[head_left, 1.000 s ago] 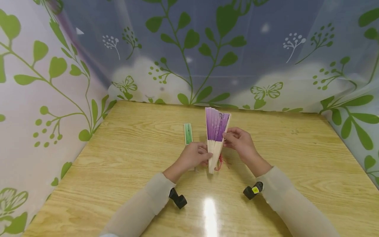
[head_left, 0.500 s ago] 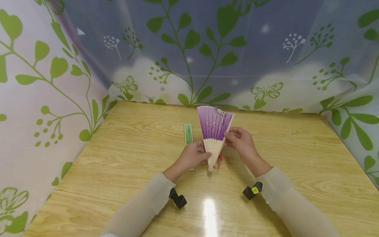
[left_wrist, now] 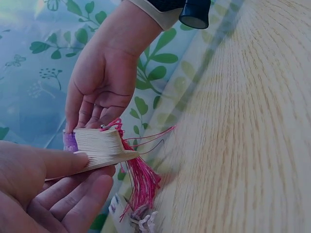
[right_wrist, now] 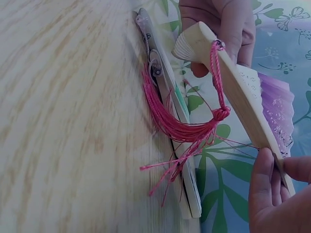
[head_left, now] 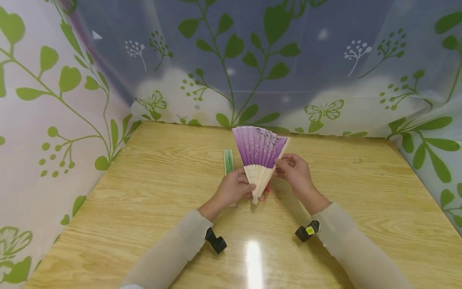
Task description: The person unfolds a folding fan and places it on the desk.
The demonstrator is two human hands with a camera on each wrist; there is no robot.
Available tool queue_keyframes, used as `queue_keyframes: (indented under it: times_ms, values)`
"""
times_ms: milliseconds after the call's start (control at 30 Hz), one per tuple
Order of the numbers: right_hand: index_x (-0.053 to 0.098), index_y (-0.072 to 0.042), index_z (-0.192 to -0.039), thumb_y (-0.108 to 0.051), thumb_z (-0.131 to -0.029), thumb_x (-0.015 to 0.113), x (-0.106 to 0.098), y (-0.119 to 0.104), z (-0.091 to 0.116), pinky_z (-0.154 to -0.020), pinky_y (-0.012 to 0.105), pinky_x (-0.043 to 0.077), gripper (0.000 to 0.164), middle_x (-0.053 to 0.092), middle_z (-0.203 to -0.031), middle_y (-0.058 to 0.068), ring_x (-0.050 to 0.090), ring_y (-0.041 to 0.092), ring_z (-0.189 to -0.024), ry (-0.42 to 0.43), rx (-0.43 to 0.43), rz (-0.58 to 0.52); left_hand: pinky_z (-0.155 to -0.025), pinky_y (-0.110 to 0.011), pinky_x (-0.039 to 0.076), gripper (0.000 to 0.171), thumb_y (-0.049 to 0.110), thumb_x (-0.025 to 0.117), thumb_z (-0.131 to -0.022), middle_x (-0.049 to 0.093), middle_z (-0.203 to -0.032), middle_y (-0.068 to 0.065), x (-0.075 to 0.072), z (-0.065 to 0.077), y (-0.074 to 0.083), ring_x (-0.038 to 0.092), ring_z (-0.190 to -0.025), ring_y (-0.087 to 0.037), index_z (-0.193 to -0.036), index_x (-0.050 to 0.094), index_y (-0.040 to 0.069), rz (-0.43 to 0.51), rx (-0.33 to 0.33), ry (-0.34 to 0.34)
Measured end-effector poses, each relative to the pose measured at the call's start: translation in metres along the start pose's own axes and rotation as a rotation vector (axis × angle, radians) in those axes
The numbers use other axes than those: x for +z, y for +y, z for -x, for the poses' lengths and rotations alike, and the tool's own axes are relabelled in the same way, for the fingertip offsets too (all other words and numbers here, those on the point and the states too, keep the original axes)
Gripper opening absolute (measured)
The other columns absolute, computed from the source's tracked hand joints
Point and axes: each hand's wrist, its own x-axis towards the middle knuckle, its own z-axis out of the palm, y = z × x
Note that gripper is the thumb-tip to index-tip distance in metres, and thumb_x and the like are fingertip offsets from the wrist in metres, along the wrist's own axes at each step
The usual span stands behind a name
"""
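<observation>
A purple folding fan [head_left: 257,149] with pale wooden ribs and a blossom print is partly spread above the table, its pivot end toward me. My left hand [head_left: 232,188] pinches the ribs near the pivot, thumb on top. On the other side my right hand [head_left: 295,173] pinches the outer rib between thumb and fingers, as the right wrist view also shows. A pink tassel [right_wrist: 182,124] hangs from the pivot. Beneath and left of the fan lies a slim folded fan [head_left: 229,160] with a green face, partly hidden by my left hand; its pale tassel [right_wrist: 154,63] shows in the right wrist view.
The wooden table [head_left: 162,168] stretches around both hands. Behind it hangs a curtain [head_left: 155,80] printed with leaves and butterflies, and similar cloth covers both sides. A wrist camera [head_left: 215,241] sits on the left sleeve, another camera [head_left: 306,231] on the right.
The purple fan has spread wider, its left edge swinging outward to the left while its right edge shifts slightly right. Both hands keep their grip, and the green-faced fan stays in place.
</observation>
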Motion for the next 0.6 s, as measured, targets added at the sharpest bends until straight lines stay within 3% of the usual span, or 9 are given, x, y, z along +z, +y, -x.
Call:
queue_keyframes:
  times_ms: [267, 600]
  values:
    - [0.048, -0.001, -0.107, -0.008, -0.096, 0.059, 0.0009, 0.0003, -0.002, -0.067, 0.024, 0.058, 0.017, 0.063, -0.076, -0.003, 0.065, 0.009, -0.066, 0.03, 0.008, -0.029, -0.067, -0.026, 0.055, 0.037, 0.005, 0.07, -0.089, 0.072, -0.095, -0.014, -0.0016, 0.0014, 0.0017, 0.069, -0.083, -0.021, -0.123, 0.059, -0.001, 0.005, 0.017, 0.016]
    - [0.046, -0.002, -0.107, -0.011, -0.096, 0.06, 0.0007, 0.0003, -0.0013, -0.066, 0.025, 0.058, 0.02, 0.065, -0.074, -0.004, 0.066, 0.01, -0.065, 0.06, -0.01, 0.018, -0.068, -0.038, 0.059, 0.022, 0.004, 0.067, -0.091, 0.071, -0.097, -0.019, -0.002, 0.0033, 0.0004, 0.07, -0.079, -0.031, -0.111, 0.061, -0.004, 0.141, 0.001, 0.056]
